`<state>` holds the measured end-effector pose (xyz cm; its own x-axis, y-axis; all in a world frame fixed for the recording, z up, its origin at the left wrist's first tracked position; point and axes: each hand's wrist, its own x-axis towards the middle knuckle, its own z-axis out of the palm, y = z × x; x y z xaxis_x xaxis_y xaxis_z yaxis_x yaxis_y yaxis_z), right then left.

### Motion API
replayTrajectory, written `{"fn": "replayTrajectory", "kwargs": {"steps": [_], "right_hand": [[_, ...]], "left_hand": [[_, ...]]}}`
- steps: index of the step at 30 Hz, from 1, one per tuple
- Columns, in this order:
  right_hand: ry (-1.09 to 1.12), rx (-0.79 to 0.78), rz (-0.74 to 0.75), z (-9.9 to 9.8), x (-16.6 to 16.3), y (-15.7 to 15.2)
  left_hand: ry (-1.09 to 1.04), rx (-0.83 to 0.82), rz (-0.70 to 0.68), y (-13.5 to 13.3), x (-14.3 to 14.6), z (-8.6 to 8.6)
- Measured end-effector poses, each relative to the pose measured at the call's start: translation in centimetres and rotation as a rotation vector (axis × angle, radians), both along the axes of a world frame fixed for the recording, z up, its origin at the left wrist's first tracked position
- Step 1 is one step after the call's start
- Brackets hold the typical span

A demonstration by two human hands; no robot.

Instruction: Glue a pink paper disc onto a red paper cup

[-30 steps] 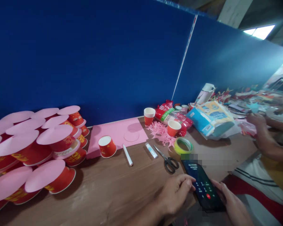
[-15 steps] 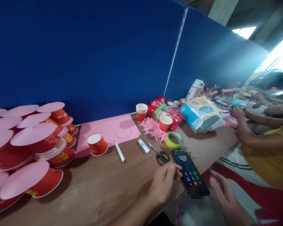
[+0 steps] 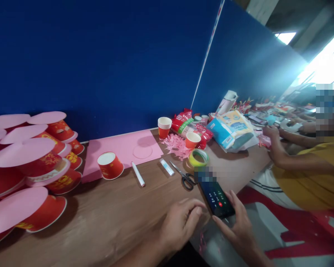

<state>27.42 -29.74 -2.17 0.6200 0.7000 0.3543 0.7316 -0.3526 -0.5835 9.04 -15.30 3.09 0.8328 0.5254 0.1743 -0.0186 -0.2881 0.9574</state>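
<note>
A black phone (image 3: 215, 194) with a lit call screen lies at the wooden table's (image 3: 119, 211) near edge. My right hand (image 3: 236, 228) curls round its lower end, fingers on its side. My left hand (image 3: 180, 222) rests on the table just left of the phone, fingers loosely bent, holding nothing. Scissors (image 3: 184, 177), a glue stick (image 3: 166, 167), a white marker (image 3: 138, 174) and a ring of yellow-green tape (image 3: 198, 157) lie just beyond.
Red paper cups capped with pink discs (image 3: 28, 163) are piled at the left. A pink sheet (image 3: 122, 152) with a lone cup (image 3: 109, 165) lies by the blue wall. Snack bags, a tissue pack (image 3: 231, 130) and cups crowd the back. A person in yellow (image 3: 308, 170) works at the right.
My right hand has come onto the phone's lower end after hovering off it. My left hand has drawn back from the phone's side. The view has swung right.
</note>
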Motion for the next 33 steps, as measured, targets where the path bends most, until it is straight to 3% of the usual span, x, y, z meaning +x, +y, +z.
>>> {"fn": "replayTrajectory", "kwargs": {"steps": [3,14,23,33], "right_hand": [[0.023,-0.043,0.041,0.3,0.3,0.6],[-0.372,-0.047,0.364,0.3,3.9,-1.6],[-0.371,-0.033,0.331,0.6,3.9,-1.0],[-0.415,-0.070,0.393,0.2,4.1,-1.6]], "left_hand": [[0.040,0.045,-0.002,0.5,-0.5,-0.8],[0.056,0.117,-0.057,0.7,-0.3,-1.6],[0.049,0.147,-0.057,0.8,-0.2,-1.7],[0.069,0.154,-0.056,0.7,-0.3,-1.6]]}}
